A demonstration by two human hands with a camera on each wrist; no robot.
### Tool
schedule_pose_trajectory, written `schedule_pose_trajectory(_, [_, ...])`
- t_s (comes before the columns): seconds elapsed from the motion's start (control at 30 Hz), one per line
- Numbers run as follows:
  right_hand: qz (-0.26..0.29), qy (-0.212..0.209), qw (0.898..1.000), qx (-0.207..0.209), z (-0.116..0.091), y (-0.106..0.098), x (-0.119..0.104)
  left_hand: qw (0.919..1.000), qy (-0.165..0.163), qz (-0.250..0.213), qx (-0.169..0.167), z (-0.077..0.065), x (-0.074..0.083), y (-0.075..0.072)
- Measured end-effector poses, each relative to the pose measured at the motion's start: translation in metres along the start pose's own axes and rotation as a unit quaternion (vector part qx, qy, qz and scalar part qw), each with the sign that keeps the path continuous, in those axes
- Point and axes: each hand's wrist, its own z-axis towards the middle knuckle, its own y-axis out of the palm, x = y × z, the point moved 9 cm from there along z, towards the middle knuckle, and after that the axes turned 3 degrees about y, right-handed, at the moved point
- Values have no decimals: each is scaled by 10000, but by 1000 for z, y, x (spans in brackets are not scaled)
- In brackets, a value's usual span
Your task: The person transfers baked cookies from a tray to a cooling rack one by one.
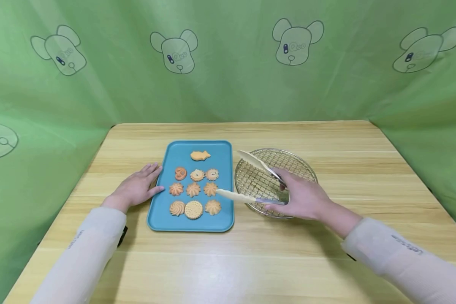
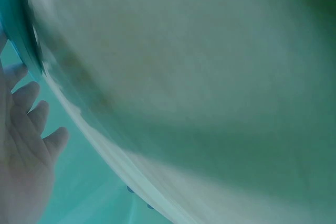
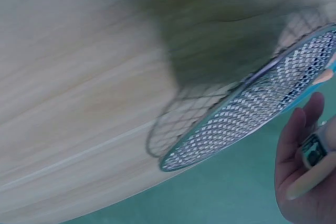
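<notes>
A blue tray holds several cookies in rows, with a fish-shaped cookie alone at the far end. My left hand touches the tray's left edge, fingers extended; the left wrist view shows the same hand beside the rim. In my right hand I hold metal tongs with cream tips, their arms spread apart and nothing between them. One tip overlaps the tray's right edge, near a flower-shaped cookie. Beneath the tongs lies a round wire mesh rack. Only part of the tongs appears in the right wrist view.
The tray and rack sit side by side on a light wooden table. Green curtains with printed bear-like heads hang behind the table and along both sides.
</notes>
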Motion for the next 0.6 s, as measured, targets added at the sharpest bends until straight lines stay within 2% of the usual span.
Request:
schedule_pose_trajectory(0.23, [-25,-170,9997,-150,2,4,-17,10000,-12,-4,31,1,0,0])
schedule_pose_trajectory(0.6, [-528,-528,9956,-569,1,15,-35,10000,-43,17,-2,1,-1,1])
